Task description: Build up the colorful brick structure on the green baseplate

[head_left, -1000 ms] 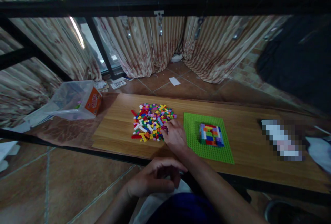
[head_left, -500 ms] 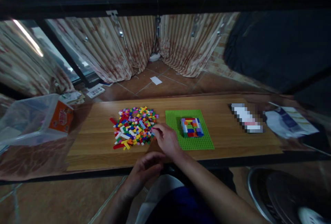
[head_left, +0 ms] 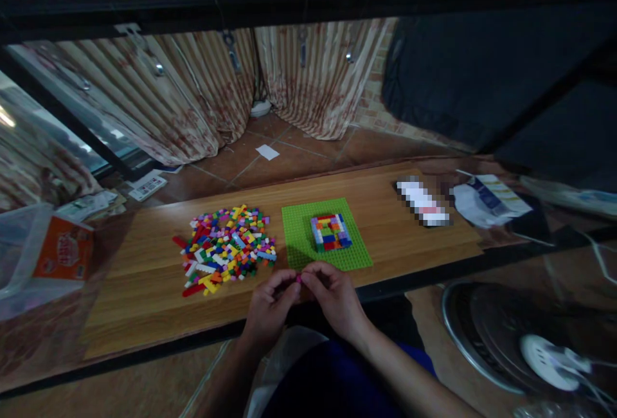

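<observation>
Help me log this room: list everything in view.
Small plastic bricks: many, multicoloured, board's left
Square studded baseplate: one, green, beside bricks
Rectangular brick build: one, multicoloured, on baseplate
Wooden board: one, brown, underneath
Clear plastic bin: one, orange label, left
Pixelated object: one, white, right
Crumpled item: one, mainly white, right
Round rimmed object: one, dark, lower right
Fabric curtains: several, beige, background
Paper sheet: one, white, floor
Tiny piece: one, pink, front centre
Left hand, right hand: two, bare, at piece

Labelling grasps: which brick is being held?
The small pink brick, pinched between left hand and right hand; it alone is held, clear of the pile and green baseplate.
</observation>
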Motion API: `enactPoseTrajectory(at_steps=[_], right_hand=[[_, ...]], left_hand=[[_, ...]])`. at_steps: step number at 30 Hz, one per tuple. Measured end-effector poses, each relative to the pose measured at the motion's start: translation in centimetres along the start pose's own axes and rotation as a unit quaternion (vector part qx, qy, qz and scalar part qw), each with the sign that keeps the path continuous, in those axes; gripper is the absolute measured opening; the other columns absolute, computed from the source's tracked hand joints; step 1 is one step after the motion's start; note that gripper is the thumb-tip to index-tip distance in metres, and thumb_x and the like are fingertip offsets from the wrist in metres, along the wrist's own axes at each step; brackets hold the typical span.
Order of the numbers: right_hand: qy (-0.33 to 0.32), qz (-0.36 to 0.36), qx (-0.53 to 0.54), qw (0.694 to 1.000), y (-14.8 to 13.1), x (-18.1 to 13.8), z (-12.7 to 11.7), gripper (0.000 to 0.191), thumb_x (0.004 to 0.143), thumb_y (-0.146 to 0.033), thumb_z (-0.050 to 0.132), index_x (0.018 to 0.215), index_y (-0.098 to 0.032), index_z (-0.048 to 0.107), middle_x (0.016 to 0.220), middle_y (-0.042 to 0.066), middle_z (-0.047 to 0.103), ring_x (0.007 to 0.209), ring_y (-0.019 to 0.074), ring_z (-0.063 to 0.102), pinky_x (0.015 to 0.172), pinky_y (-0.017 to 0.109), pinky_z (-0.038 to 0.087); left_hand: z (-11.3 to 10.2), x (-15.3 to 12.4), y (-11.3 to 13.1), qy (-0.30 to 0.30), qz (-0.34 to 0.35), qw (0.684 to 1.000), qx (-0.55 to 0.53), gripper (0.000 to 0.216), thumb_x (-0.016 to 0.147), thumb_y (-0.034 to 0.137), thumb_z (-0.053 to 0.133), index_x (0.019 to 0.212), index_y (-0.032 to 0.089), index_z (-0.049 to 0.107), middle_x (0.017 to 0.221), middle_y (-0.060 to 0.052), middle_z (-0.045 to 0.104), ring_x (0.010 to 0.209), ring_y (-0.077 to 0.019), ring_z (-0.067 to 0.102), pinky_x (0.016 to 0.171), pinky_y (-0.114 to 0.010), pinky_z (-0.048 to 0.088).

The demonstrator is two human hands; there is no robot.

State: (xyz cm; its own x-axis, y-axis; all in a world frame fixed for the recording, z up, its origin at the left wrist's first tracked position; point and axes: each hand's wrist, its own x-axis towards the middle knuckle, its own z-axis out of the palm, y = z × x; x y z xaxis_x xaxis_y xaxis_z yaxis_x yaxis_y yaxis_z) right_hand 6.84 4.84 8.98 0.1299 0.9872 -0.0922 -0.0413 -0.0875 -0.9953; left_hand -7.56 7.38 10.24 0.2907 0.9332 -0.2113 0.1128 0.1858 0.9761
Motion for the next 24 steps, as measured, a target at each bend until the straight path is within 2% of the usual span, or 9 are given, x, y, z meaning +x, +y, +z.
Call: enactPoseTrajectory(at_steps=[4,9,15,19,24], right_hand=[[0.007,-0.025,-0.037,0.999,-0.2,-0.1,-1.1,0.021,0.088,-0.040,0.059,0.087,-0.021,0.068,0.073,-0.001,0.065,0.067,0.0128,0.058,0.061,0.024,0.046],[-0.003,-0.109,-0.174,0.979,-0.9,-0.5,-2.8,0.019,0.091,-0.029,0.056,0.103,-0.024,0.069,0.094,0.003,0.072,0.086,0.0165,0.066,0.077,0.029,0.051],[0.021,-0.149,-0.246,0.958,-1.0,0.0,-4.6,0.019,0.093,-0.028,0.053,0.100,-0.026,0.070,0.096,0.004,0.071,0.090,0.0184,0.067,0.081,0.033,0.053],[0.074,-0.162,-0.261,0.949,-1.1,1.0,-6.2,0.018,0.091,-0.032,0.056,0.095,-0.026,0.072,0.097,0.006,0.066,0.091,0.0189,0.064,0.081,0.033,0.053],[0.152,-0.149,-0.281,0.936,-1.1,2.3,-8.6,0.022,0.089,-0.038,0.058,0.093,-0.024,0.074,0.098,0.007,0.062,0.091,0.0201,0.061,0.079,0.035,0.052]], left_hand=[[1.0,0.3,0.5,-0.003,-0.002,1.000,0.019,0.023,0.078,0.037,0.064,0.090,0.017,0.069,0.084,-0.003,0.070,0.077,-0.0165,0.064,0.070,-0.026,0.052],[1.9,1.1,0.1,-0.021,-0.010,1.000,0.012,0.026,0.080,0.039,0.063,0.092,0.016,0.068,0.083,-0.004,0.069,0.072,-0.0149,0.062,0.066,-0.026,0.051],[3.7,2.3,-0.4,-0.035,0.002,0.999,0.006,0.026,0.082,0.039,0.061,0.091,0.016,0.067,0.083,-0.004,0.069,0.072,-0.0155,0.063,0.066,-0.026,0.051],[4.1,3.0,-0.3,-0.031,0.035,0.998,0.049,0.024,0.084,0.035,0.058,0.094,0.016,0.067,0.085,-0.004,0.069,0.076,-0.0162,0.063,0.071,-0.027,0.051],[3.7,3.5,-1.2,-0.006,0.052,0.996,0.077,0.024,0.085,0.034,0.056,0.098,0.017,0.067,0.086,-0.004,0.069,0.077,-0.0163,0.063,0.070,-0.027,0.050]])
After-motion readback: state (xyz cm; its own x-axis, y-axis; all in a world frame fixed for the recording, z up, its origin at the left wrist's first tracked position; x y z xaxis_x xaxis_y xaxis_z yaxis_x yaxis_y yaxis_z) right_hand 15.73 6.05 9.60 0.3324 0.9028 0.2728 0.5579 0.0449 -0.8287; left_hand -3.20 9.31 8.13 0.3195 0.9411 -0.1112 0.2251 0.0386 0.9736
